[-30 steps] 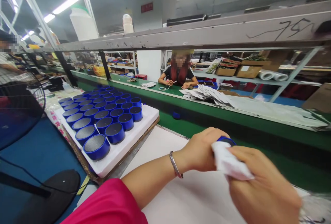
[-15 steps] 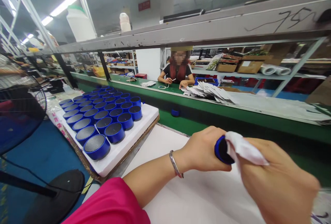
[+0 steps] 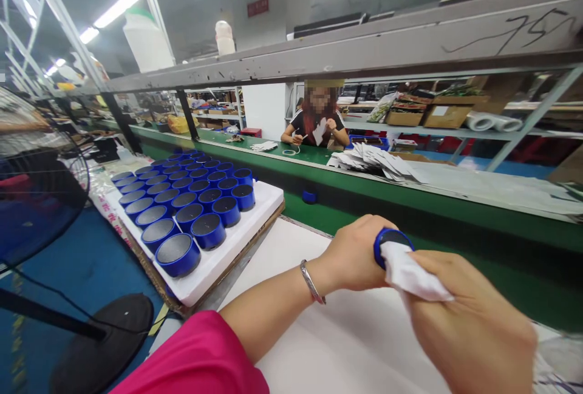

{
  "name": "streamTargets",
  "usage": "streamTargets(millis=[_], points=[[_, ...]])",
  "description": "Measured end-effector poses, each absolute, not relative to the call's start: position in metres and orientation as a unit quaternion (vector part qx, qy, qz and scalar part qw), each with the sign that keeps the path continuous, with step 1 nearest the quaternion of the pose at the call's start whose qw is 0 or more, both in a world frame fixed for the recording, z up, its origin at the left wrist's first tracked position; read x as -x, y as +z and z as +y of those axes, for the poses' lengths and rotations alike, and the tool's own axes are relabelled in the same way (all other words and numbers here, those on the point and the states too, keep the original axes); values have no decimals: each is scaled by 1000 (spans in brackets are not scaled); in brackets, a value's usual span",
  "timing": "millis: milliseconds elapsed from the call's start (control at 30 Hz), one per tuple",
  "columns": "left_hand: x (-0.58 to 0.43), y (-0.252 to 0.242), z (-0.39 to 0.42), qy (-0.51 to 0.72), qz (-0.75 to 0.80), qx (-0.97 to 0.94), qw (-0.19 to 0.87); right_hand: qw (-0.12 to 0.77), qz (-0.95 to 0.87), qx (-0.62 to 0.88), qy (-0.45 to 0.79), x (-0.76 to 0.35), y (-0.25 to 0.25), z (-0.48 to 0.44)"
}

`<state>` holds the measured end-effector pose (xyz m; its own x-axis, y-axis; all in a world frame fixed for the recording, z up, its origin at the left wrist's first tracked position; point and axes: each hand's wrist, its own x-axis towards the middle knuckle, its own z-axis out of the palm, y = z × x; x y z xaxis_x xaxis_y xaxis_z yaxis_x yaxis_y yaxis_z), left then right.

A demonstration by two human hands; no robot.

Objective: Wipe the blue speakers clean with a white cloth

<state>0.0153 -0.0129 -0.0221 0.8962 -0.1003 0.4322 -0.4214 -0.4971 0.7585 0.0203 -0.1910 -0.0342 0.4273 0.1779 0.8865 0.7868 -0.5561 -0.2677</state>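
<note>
My left hand (image 3: 357, 254) is wrapped round a small blue round can (image 3: 386, 241), held above the white table top (image 3: 296, 248). My right hand (image 3: 469, 327) pinches a white cloth (image 3: 410, 272) and presses it against the can's end face. A silver bracelet (image 3: 312, 281) sits on my left wrist, and a pink sleeve (image 3: 200, 357) covers my upper arm. Most of the can is hidden inside my fist.
A white foam tray (image 3: 237, 242) with several blue cans (image 3: 177, 254) in rows lies at the left. A green conveyor (image 3: 410, 197) runs across behind the table, with one blue can (image 3: 310, 197) on it. A person (image 3: 316, 124) sits opposite beside paper stacks (image 3: 373, 160). A black fan (image 3: 36, 200) stands at far left.
My right hand has slid the cloth across the can's end, first lifting right, then back down over it. My left hand has turned the can slightly. The person opposite raised a hand.
</note>
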Motion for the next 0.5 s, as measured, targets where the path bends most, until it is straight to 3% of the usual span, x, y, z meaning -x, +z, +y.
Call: streamTargets(millis=[367,500], points=[[-20,-23,-12,153,-157,-846,487,345,-330,773,-418,-20,-35,-189],[-18,-24,-18,123,-160,-850,487,415,-174,822,-350,-30,-18,-199]])
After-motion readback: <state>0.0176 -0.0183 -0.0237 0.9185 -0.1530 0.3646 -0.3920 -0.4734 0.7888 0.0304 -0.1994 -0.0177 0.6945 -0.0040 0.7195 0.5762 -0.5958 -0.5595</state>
